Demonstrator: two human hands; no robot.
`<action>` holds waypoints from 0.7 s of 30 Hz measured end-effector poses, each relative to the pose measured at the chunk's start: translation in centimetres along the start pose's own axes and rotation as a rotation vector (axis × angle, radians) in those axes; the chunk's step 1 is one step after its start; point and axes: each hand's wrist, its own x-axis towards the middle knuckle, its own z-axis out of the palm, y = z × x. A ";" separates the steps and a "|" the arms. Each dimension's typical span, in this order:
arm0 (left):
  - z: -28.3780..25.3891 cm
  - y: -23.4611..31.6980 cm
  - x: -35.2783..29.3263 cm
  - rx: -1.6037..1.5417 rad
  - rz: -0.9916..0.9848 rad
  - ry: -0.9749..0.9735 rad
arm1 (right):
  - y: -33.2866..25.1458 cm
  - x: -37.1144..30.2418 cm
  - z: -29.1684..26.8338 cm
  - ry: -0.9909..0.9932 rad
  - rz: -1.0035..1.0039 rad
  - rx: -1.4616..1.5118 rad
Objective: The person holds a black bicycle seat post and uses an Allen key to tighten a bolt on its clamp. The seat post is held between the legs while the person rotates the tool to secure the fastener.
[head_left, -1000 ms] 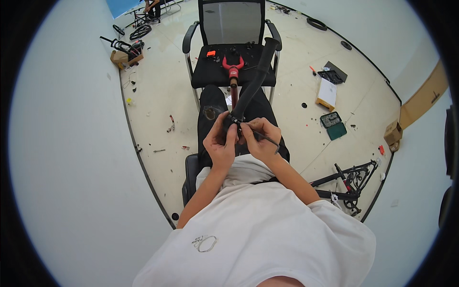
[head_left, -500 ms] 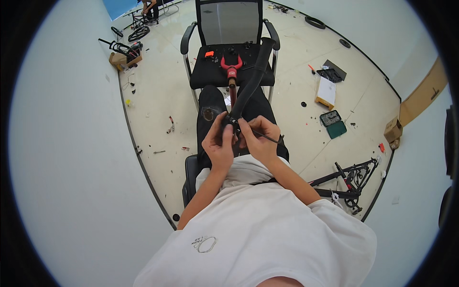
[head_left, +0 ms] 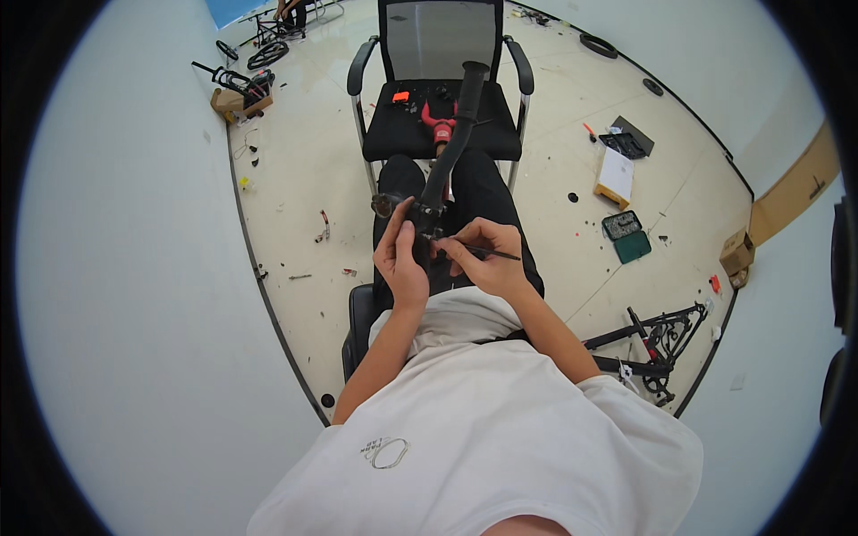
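Above my lap, a black bicycle handlebar (head_left: 455, 154) slants up and away toward the chair, its grip end farthest from me. A black stem (head_left: 418, 214) is joined to its near part, with the stem's round open end to the left. My left hand (head_left: 400, 265) is closed around the bar just below the stem. Between the fingers of my right hand (head_left: 492, 239) is a thin black rod like a hex key (head_left: 497, 254). Its inner tip meets the stem clamp, partly hidden by my fingers. Beyond the bar, a red bicycle fork (head_left: 442, 131) rests on the chair seat.
A black office chair (head_left: 384, 134) faces me, with small parts and an orange item (head_left: 400, 97) on it. Right on the floor are a green bit case (head_left: 633, 247), a white box (head_left: 614, 176) and a bike frame (head_left: 657, 344). A cardboard box (head_left: 234, 105) stands far left.
The handlebar has turned, its grip end swinging left, and the stem's open end now shows left of my left hand. My right hand's rod lies flatter at the clamp. The view has shifted slightly.
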 end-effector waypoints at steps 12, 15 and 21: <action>0.2 -0.1 -0.3 0.094 0.048 -0.034 | 0.3 -0.2 0.1 0.012 -0.080 -0.228; 0.6 0.1 -1.0 0.140 0.066 -0.082 | -0.1 -0.3 0.4 0.049 -0.063 -0.196; 0.8 -0.2 -1.0 0.255 0.167 -0.087 | -0.5 -0.3 0.1 0.034 -0.089 -0.102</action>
